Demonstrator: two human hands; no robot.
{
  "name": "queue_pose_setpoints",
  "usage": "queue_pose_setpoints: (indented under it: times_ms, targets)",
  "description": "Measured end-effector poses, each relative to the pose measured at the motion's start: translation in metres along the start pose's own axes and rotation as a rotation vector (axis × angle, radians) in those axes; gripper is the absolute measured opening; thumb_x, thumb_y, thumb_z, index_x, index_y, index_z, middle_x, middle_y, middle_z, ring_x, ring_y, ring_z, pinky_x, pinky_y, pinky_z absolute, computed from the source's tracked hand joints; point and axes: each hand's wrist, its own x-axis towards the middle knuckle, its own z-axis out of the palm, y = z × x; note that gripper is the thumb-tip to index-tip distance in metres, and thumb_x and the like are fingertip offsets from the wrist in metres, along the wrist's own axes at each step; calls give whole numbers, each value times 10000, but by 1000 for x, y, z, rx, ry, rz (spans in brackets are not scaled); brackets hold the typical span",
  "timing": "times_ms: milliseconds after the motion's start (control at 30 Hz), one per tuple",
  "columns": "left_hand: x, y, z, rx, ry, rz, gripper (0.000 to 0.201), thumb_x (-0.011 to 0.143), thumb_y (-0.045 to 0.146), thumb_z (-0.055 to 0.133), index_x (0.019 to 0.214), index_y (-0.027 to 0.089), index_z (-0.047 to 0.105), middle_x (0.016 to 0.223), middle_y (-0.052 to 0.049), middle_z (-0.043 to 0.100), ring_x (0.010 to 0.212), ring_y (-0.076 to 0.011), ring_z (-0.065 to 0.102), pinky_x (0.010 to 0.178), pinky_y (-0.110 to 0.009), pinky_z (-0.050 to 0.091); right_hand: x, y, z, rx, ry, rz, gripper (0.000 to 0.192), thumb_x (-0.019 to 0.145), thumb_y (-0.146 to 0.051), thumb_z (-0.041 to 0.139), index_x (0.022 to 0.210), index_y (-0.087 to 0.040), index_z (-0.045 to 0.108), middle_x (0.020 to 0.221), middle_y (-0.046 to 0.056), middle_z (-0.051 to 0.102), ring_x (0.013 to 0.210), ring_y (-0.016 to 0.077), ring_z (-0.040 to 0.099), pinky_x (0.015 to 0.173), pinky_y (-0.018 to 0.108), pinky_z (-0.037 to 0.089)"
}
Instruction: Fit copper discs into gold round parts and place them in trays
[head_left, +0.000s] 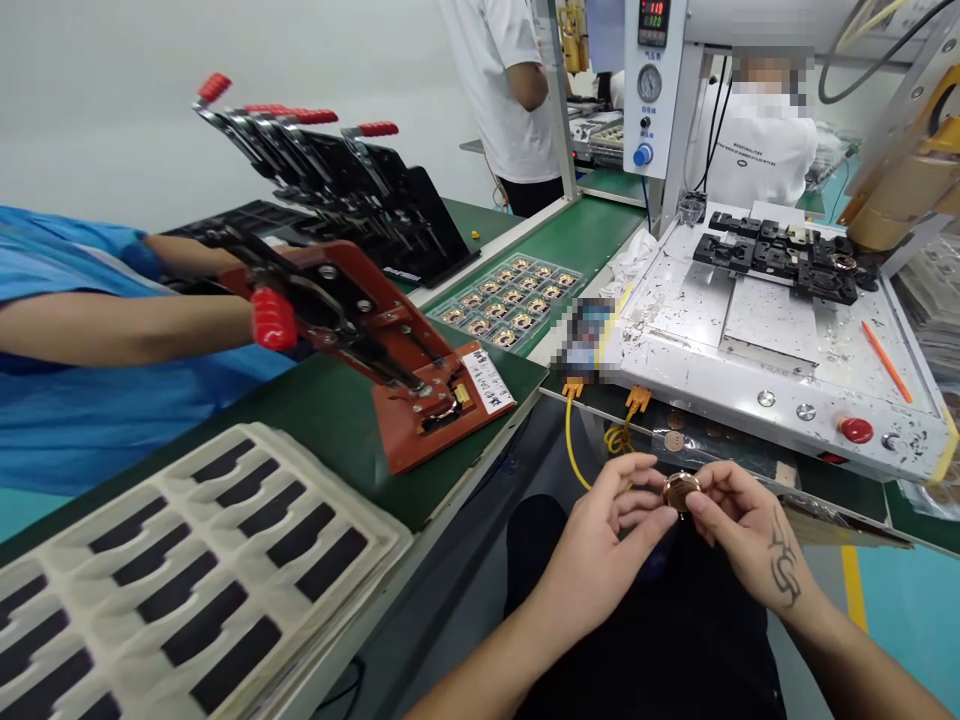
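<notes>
A person's left hand (pixel 607 530) and right hand (pixel 739 530) meet over the lap, at six o'clock from a white fixture machine (pixel 772 350). Both grips pinch one small round copper coil part (pixel 680 490) between fingertips. At nine o'clock, a red toggle-clamp jig (pixel 390 370) sits on the green bench (pixel 330 400).

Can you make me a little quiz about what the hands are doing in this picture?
1. True or false: both the left hand and the right hand touch the small round copper-coloured coil.
2. What colour is the slanted metal clamp jig on the green bench?
3. Which sits nearest the round red button: A the white foam tray, B the white machine table?

Key: 1 true. 2 red-brown. 3 B.
</notes>
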Motion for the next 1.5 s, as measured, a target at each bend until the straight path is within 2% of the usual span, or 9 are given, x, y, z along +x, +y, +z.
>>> queue_pose_setpoints:
  times_ms: [167, 367, 800, 867, 967, 1100, 1233, 1433, 1500]
  targets:
    - [-3, -1, 0, 81, -13, 11, 188, 997, 337, 734, 1107, 187, 756, 1005, -90, 813, 887, -233, 773, 876, -362, 630, 1, 2, 10, 112, -26, 38, 371, 954, -571, 811, 1102, -234, 756, 866, 32, 730, 647, 168, 643, 560, 279, 547]
    - [-7, 4, -2, 77, 11, 19, 177, 972, 333, 763, 1077, 192, 750, 972, -65, 787, 877, -218, 745, 858, -336, 608, -3, -8, 13, -6, -45, -11, 348, 966, -570, 791, 1068, -237, 787, 856, 46, 748, 711, 200, 675, 673, 321, 605]
    - [-12, 4, -3, 22, 20, -29, 290, 976, 451, 770, 964, 175, 678, 829, -23, 680, 733, -162, 662, 725, -292, 542, -1, -7, 15, 29, -110, 40, 308, 964, -527, 811, 977, -225, 755, 764, 15, 719, 626, 161, 646, 594, 279, 570]
    - [-11, 4, -6, 47, 25, -12, 278, 986, 443, 753, 966, 177, 675, 834, -24, 677, 726, -158, 647, 717, -291, 534, 2, -10, 11, -46, -164, -31, 288, 981, -451, 808, 1176, -248, 751, 812, 14, 739, 672, 179, 683, 640, 293, 602]
    - [-11, 3, -9, 89, 41, 19, 233, 1004, 409, 713, 974, 182, 668, 832, -21, 676, 712, -153, 625, 708, -291, 524, 12, -15, 3, -256, -313, -283, 494, 994, -333, 799, 1462, -321, 641, 1036, 47, 782, 840, 216, 755, 764, 323, 651]
    - [-19, 11, -18, 204, 90, 70, 143, 1008, 331, 678, 970, 194, 663, 812, -8, 671, 708, -158, 628, 702, -296, 523, 30, -12, 0, -539, -478, -691, 418, 1052, -213, 682, 1458, -308, 649, 1288, 103, 758, 1100, 252, 790, 955, 323, 654]
    - [-27, 57, -50, 535, 31, 200, 104, 982, 301, 736, 1034, 212, 730, 951, -44, 762, 852, -212, 705, 758, -326, 550, 57, -9, 11, -632, -443, -941, 464, 1027, -188, 693, 1478, -253, 609, 1186, 117, 792, 987, 245, 817, 876, 289, 679]
    - [-13, 159, -146, 976, 478, 922, 182, 1061, 256, 604, 913, 207, 698, 913, -52, 746, 861, -204, 684, 847, -361, 536, 88, -34, 41, -523, -358, -940, 370, 995, -213, 688, 1357, -289, 674, 988, 41, 768, 658, 171, 719, 659, 271, 653]
    - [1, 174, -171, 1142, 363, 1020, 282, 1049, 299, 609, 780, 219, 631, 773, -34, 680, 774, -201, 627, 799, -366, 508, 92, -42, 51, -471, -349, -912, 370, 978, -209, 693, 1339, -290, 687, 914, 13, 741, 628, 161, 705, 649, 274, 648]
